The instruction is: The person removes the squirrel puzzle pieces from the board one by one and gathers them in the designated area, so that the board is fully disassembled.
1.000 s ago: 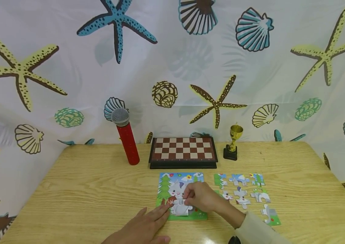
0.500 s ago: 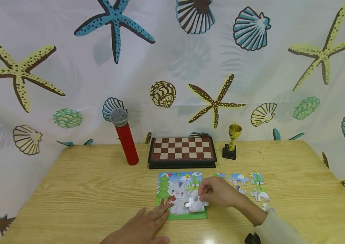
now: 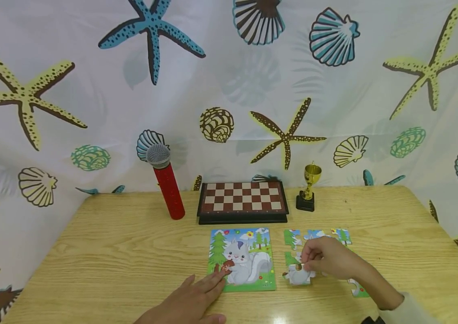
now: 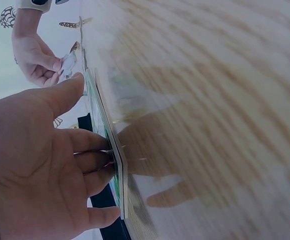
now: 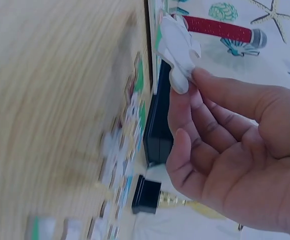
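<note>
My right hand (image 3: 330,258) pinches a jigsaw piece (image 3: 298,276) showing grey-white squirrel body between thumb and fingertips. It holds the piece to the right of the puzzle board (image 3: 259,281), over the near edge of the loose pieces; the right wrist view shows the same piece (image 5: 179,50) tilted at the fingertips. The board carries a whole picture of a squirrel with an acorn beside fir trees. On its lower left corner rest the extended fingers of my left hand (image 3: 196,297). Up close in the left wrist view, those fingers touch the board's edge (image 4: 116,150).
Loose jigsaw pieces (image 3: 292,237) lie in rough rows right of the board, partly covered by the right hand. Behind stand a folded chessboard (image 3: 243,202), a red microphone (image 3: 168,189) and a small gold trophy (image 3: 310,182). A patterned cloth hangs at the back.
The right hand has moved the pinched piece from over the board's middle rightward, past its edge to the loose pieces. The board's picture is uncovered. My left hand stays in place.
</note>
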`<state>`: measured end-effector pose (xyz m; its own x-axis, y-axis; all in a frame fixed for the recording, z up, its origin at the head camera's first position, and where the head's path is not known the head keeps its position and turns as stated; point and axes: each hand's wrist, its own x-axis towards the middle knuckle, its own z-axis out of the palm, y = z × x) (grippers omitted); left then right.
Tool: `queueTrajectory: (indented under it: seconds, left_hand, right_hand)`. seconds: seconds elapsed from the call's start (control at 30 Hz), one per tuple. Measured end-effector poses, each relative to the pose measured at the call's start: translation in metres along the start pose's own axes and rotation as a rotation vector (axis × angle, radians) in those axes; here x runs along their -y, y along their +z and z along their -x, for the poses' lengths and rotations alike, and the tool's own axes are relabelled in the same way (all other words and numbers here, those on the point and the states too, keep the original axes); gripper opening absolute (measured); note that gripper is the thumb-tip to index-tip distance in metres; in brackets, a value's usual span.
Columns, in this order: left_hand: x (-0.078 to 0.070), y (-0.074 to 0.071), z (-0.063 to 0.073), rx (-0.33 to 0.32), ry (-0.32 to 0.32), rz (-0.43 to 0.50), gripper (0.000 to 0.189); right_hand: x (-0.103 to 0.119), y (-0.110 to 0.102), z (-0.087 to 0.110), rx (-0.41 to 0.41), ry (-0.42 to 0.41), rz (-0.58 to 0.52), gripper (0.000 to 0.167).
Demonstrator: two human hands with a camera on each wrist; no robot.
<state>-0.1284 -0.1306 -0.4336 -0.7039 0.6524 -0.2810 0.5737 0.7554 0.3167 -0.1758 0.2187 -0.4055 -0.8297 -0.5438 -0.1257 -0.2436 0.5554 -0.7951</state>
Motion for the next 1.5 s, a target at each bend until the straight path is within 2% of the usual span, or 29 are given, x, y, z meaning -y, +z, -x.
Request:
queueTrajectory:
  seconds: [0.3,0.57,0.9,1.27,1.5]
  left_hand:
    - [-0.003,-0.002,-0.001,0.047,-0.047,0.011,0.079]
    - [-0.004,-0.002,-0.002,0.048,-0.056,-0.003,0.078]
    - [-0.002,0.0,-0.002,0.027,-0.039,-0.025,0.079]
    - [-0.003,-0.001,-0.001,0.014,-0.024,-0.043,0.078]
    - [-0.003,-0.004,0.001,0.028,-0.028,0.016,0.078]
  right_hand:
    - [-0.018,-0.014,0.021,0.044,0.057,-0.057,0.008]
    - [-0.028,-0.019,0.03,0.056,0.084,-0.047,0.007]
    - [-0.035,-0.018,0.032,0.041,0.148,-0.048,0.005]
    - [-0.04,-0.015,0.032,-0.009,0.147,0.015,0.005]
    - [-0.034,-0.018,0.025,-0.039,0.143,0.042,0.003]
